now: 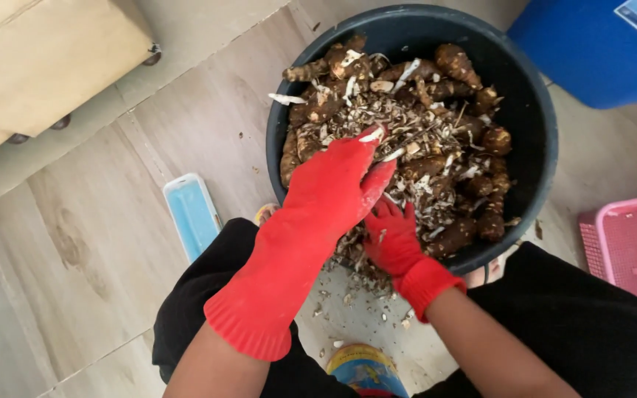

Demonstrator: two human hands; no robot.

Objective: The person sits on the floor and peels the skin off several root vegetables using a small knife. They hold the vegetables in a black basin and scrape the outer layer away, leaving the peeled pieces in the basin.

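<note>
the left hand (337,184), in a long red rubber glove, reaches into the dark round tub (547,140) with fingers curled over the heap; whether it grips a root or a tool i cannot tell, as its palm faces away. the right hand (391,237), also gloved red, is bunched low at the near rim among pale peel scraps (407,121), and its hold is hidden too. brown taro roots (455,66) fill the tub, mixed with shavings. this looks like mid-peeling, many roots unpeeled. the next move likely calls for a firm grip on a slippery root. a pink basket (628,243) sits right, a blue case (192,214) left.
</note>
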